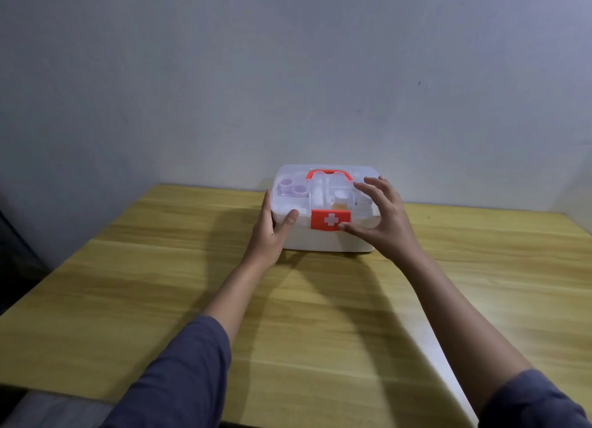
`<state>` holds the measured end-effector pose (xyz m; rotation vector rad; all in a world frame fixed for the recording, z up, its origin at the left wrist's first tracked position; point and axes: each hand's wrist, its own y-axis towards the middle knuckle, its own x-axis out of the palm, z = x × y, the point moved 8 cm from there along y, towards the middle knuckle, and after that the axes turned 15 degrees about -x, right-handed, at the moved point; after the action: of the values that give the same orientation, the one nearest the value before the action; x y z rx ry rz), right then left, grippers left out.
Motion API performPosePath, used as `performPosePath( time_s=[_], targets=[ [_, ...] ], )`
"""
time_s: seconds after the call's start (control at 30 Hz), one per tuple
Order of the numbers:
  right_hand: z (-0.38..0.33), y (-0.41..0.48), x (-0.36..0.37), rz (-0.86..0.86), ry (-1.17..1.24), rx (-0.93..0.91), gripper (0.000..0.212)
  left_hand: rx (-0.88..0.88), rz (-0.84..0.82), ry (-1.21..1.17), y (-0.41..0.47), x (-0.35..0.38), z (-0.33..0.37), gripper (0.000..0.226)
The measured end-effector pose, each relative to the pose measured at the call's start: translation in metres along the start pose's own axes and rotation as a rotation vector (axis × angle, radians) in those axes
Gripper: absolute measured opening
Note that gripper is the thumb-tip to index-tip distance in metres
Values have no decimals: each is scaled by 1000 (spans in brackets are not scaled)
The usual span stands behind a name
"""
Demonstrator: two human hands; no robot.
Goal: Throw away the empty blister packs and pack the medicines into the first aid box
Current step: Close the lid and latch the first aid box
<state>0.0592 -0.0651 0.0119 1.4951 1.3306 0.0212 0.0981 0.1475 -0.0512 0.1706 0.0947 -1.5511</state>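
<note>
The white first aid box (323,240) stands near the far edge of the wooden table, its clear lid down. A red latch with a white cross (330,220) sits at its front and a red handle (327,173) lies on top. Through the lid I see small bottles and other medicines. My left hand (272,232) grips the box's left front corner, thumb on the lid's edge. My right hand (381,216) is over the right side of the lid with fingers spread, its thumb touching the lower right of the latch. No blister packs are in view.
The wooden table (160,283) reaches from the wall towards me. A plain grey wall (288,75) rises right behind the box. A dark object (12,251) shows past the table's left edge.
</note>
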Motion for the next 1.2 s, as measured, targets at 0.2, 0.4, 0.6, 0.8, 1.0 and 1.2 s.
performPosePath(
  time_s=[0.2, 0.4, 0.6, 0.8, 1.0, 1.2],
  targets=[
    [0, -1, 0, 17, -58, -29, 68, 27, 19, -9, -1, 0, 3, 90],
    [6, -12, 2, 95, 3, 67, 81, 41, -4, -14, 2, 0, 3, 71],
    [23, -26, -13, 217, 113, 213, 94, 41, -61, -88, 1, 17, 9, 45],
    [44, -41, -50, 281, 108, 270, 90, 26, -135, 1, 7, 67, 18, 86],
    [78, -48, -80, 300, 90, 312, 87, -33, -183, 33, 25, 112, 21, 80],
    [109, -34, -88, 282, 121, 327, 85, -32, -188, 47, 49, 134, 23, 84]
  ],
)
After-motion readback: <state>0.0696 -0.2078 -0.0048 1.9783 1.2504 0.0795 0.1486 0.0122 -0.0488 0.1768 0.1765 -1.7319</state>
